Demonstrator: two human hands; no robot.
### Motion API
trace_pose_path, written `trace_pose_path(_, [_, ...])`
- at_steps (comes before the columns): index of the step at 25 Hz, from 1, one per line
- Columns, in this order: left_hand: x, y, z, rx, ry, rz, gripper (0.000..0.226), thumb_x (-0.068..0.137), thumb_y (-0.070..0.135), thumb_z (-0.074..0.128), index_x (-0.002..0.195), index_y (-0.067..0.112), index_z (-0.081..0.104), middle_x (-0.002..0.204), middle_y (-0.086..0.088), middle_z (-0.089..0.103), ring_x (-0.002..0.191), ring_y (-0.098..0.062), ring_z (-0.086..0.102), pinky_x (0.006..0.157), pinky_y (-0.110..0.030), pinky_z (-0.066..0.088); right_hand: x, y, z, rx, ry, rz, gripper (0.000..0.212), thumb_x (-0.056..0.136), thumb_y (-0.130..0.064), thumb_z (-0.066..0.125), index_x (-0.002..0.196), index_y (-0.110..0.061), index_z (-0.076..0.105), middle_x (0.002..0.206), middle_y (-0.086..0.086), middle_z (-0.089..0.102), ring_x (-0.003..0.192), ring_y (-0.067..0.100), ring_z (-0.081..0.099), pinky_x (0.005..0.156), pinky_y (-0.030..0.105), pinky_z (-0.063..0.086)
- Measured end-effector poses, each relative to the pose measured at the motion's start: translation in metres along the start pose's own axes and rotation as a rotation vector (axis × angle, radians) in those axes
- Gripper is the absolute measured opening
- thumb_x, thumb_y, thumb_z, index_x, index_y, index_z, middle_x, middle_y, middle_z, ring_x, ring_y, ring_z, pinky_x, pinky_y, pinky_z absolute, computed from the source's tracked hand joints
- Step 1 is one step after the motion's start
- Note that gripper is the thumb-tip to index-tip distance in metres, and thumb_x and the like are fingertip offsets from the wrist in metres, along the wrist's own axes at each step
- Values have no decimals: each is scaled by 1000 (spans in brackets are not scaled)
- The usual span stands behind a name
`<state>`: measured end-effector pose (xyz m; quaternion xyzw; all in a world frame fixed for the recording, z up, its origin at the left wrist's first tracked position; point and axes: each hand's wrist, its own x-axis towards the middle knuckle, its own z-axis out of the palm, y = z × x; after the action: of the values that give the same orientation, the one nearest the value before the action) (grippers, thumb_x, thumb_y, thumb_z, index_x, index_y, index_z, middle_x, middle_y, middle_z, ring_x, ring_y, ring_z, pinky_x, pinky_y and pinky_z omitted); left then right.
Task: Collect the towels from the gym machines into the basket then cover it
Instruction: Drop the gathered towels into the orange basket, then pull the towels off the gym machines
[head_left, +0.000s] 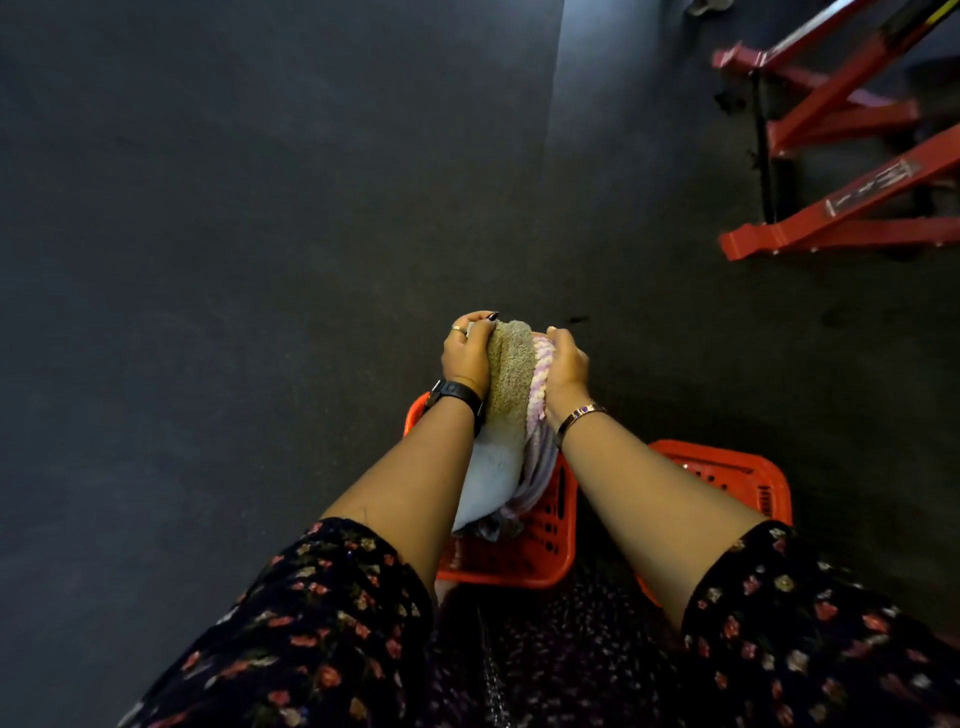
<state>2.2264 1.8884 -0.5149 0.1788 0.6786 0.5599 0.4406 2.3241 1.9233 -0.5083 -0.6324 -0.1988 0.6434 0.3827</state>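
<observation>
Grips both closed: left grip (465, 358) and right grip (566, 369) curl round sides of folded terry towel bundle (511, 374), olive, lilac-striped, pale blue. Bundle long axis runs toward body, lower end over red perforated plastic basket (519, 551), directly beneath. Beside it red flat lid (727, 478) on dark floor (208, 260), nearer right grip.

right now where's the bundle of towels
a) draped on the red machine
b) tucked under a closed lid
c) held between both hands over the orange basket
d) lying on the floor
c: the left hand and right hand grip the bundle of towels from either side, and its lower end hangs down into the orange basket.
</observation>
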Motion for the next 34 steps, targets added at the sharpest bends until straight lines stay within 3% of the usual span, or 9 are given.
trace_pose_path(5, [10, -52, -1, 12, -19, -141, 16, 91, 11, 50, 102, 12, 62, 86, 7, 60, 84, -7, 55, 76, -16, 44, 32, 46, -18, -73, 52, 115, 19, 86, -18, 55, 80, -4, 67, 76, 12, 67, 76, 25, 64, 75, 35, 52])
trace_pose_path(11, [9, -109, -13, 20, -10, -311, 22, 90, 11, 46, 99, 18, 65, 96, 0, 66, 96, -17, 60, 92, -31, 46, 51, 95, -41, -208, 87, 209, 19, 88, -17, 57, 72, -12, 67, 71, 5, 68, 69, 19, 66, 75, 34, 53])
trace_pose_path(16, [17, -135, -22, 121, -99, -496, 26, 89, 26, 47, 98, 13, 67, 97, -6, 67, 96, -22, 59, 88, -35, 47, 61, 117, -48, -347, -6, 262, 28, 89, -12, 51, 62, -17, 59, 56, -6, 56, 41, 7, 52, 40, 19, 43])
trace_pose_path(18, [21, -142, -25, 181, -131, -543, 23, 92, 21, 44, 86, 13, 64, 86, -5, 63, 89, -21, 54, 76, -31, 44, 69, 129, -53, -393, -27, 279, 22, 81, -15, 54, 61, -13, 63, 65, 4, 61, 59, 22, 60, 57, 29, 51])
trace_pose_path(20, [16, -140, -26, 149, -125, -571, 21, 92, 19, 44, 90, 13, 64, 91, -8, 64, 92, -22, 55, 78, -31, 43, 77, 138, -57, -446, -57, 257, 17, 80, -17, 54, 70, -13, 67, 81, 9, 67, 82, 29, 64, 82, 40, 53])
trace_pose_path(23, [13, -138, -25, 30, -87, -596, 25, 94, 21, 45, 96, 7, 65, 94, -7, 64, 93, -21, 55, 82, -30, 43, 80, 139, -58, -381, -50, 267, 16, 90, -15, 50, 83, -18, 64, 84, 12, 62, 81, 31, 61, 80, 42, 51])
trace_pose_path(27, [12, -127, -21, 15, -40, -554, 20, 95, 27, 43, 83, 17, 56, 83, -1, 58, 79, -16, 52, 73, -28, 39, 75, 130, -55, -312, -122, 241, 14, 84, -26, 55, 92, -17, 63, 117, 20, 64, 113, 37, 59, 102, 54, 44])
trace_pose_path(29, [5, -119, -19, -8, -38, -527, 22, 97, 30, 40, 95, 16, 57, 86, 3, 57, 76, -10, 52, 72, -26, 39, 59, 114, -57, -318, -134, 223, 22, 91, -29, 53, 110, -19, 59, 127, 16, 59, 120, 34, 55, 106, 51, 41])
trace_pose_path(34, [-5, -76, -8, -56, -41, -382, 46, 92, 36, 46, 129, 9, 53, 132, -7, 53, 128, -20, 46, 100, -30, 32, 33, 66, -66, -391, -194, 32, 44, 100, -28, 42, 142, -17, 41, 150, 3, 39, 139, 19, 34, 105, 25, 24])
